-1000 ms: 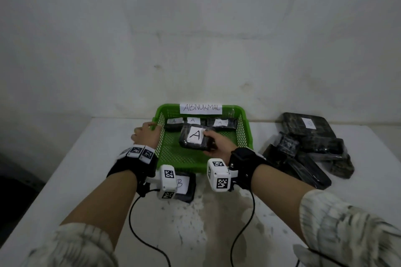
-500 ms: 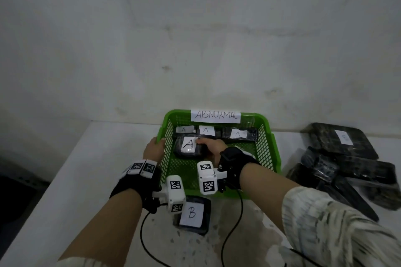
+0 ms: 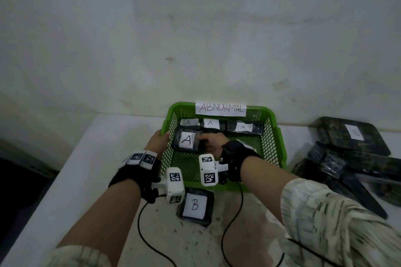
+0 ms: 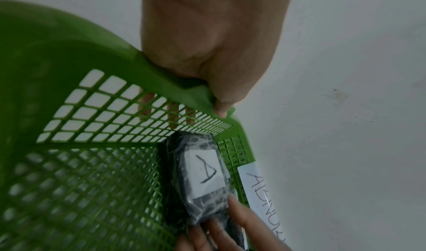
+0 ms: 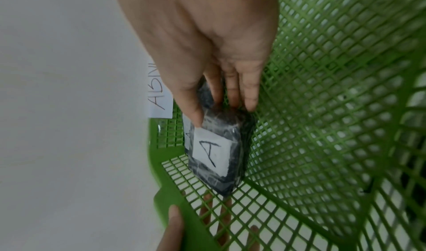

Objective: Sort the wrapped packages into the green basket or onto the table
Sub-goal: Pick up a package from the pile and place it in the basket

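Observation:
The green basket (image 3: pixel 273 130) with an "ABNORMAL" sign stands at the table's back. My left hand (image 3: pixel 161 137) grips its left rim (image 4: pixel 161 69), thumb on top and fingers outside the mesh. My right hand (image 3: pixel 211 141) reaches inside and holds a black wrapped package labelled A (image 3: pixel 186 141) low against the left wall. In the right wrist view my thumb lies on top of this package (image 5: pixel 214 156) and the fingers (image 5: pixel 250 100) curl at its end. Three more A packages (image 3: pixel 243 127) line the back wall.
A package labelled B (image 3: pixel 195 206) lies on the table just in front of the basket, under my left wrist. A pile of black wrapped packages (image 3: pixel 347 151) sits on the table to the right. The wall is close behind the basket.
My right hand has carried the A package from above the basket's middle down to its left side. My left hand has kept its grip on the rim.

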